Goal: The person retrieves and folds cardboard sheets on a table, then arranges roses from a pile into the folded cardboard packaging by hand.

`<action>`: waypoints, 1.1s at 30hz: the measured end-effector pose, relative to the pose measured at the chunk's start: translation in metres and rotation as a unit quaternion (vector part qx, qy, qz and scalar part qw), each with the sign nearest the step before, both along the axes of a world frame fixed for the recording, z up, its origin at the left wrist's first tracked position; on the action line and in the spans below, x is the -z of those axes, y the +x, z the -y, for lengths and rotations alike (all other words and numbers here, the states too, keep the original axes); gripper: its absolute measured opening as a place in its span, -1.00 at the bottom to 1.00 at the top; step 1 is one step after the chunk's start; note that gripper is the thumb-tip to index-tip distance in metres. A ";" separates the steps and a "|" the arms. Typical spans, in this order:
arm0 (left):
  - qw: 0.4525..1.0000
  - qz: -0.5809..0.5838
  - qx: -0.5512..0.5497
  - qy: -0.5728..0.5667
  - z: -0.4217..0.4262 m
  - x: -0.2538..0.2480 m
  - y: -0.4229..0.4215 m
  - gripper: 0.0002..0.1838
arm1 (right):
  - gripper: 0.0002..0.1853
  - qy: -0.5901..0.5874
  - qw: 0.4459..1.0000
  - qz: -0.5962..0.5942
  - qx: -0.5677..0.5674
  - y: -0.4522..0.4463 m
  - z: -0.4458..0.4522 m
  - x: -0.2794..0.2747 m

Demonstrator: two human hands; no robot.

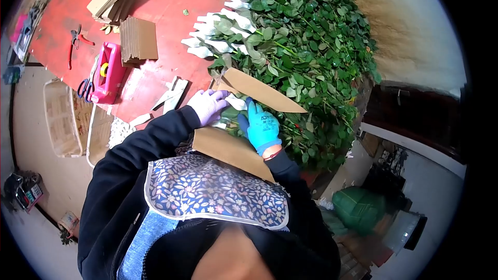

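Between my hands lies a rose bud in a white net sleeve (237, 102), over an opened brown cardboard wrap. The wrap's far flap (264, 91) stands up behind the bud, and its near flap (233, 151) leans toward my apron. My left hand (209, 107), in a lavender glove, rests beside the bud with fingers stretched toward it. My right hand (261, 126), in a blue glove with dark fingertips, closes around the rose just right of its head. The stem is mostly hidden.
Many leafy roses (311, 57) with white-netted heads are heaped at the right. On the red table (171, 0) are stacked cardboard pieces (139, 40), a pink tape dispenser (110, 75), scissors (85, 89), red-handled pruners (76, 44) and a white stapler-like tool (174, 95). A basket (62, 119) stands left.
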State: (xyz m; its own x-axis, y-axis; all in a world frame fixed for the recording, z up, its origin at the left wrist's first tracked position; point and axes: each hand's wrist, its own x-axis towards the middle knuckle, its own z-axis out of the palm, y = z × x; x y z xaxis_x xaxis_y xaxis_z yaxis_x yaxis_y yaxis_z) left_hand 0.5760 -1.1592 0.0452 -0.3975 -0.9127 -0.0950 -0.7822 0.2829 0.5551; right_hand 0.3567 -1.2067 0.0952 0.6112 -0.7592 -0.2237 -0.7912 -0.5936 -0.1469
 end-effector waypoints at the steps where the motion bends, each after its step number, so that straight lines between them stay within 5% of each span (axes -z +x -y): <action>1: 1.000 -0.005 -0.001 -0.009 -0.001 0.001 0.000 -0.38 | -0.40 0.012 1.000 -0.004 0.003 -0.001 -0.001 0.001; 10: 1.000 -0.002 0.008 0.016 -0.014 -0.002 -0.004 -0.52 | -0.38 0.049 0.999 -0.011 0.000 -0.006 -0.012 0.008; 21: 1.000 -0.005 0.013 0.016 -0.014 -0.011 -0.004 -0.58 | -0.81 0.089 0.996 0.009 0.013 -0.014 0.025 -0.012; 26: 0.999 0.029 0.027 0.037 -0.014 -0.009 -0.005 -0.57 | -0.74 0.089 0.996 -0.020 -0.020 -0.001 0.022 -0.017; 28: 0.998 0.041 0.032 0.022 -0.012 -0.010 -0.004 -0.55 | -0.71 0.041 0.997 0.070 -0.020 -0.010 0.022 -0.009; 33: 0.996 0.054 0.066 0.005 -0.001 -0.008 -0.002 -0.51 | -0.69 0.148 0.988 0.030 -0.008 -0.012 0.018 0.008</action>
State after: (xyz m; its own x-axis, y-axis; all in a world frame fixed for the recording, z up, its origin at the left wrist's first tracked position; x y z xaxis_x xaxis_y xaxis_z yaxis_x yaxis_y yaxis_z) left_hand 0.5743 -1.1584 0.0529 -0.5007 -0.8521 -0.1523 -0.7938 0.3817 0.4735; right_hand 0.3443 -1.2243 0.0873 0.6406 -0.6563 -0.3986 -0.7674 -0.5293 -0.3619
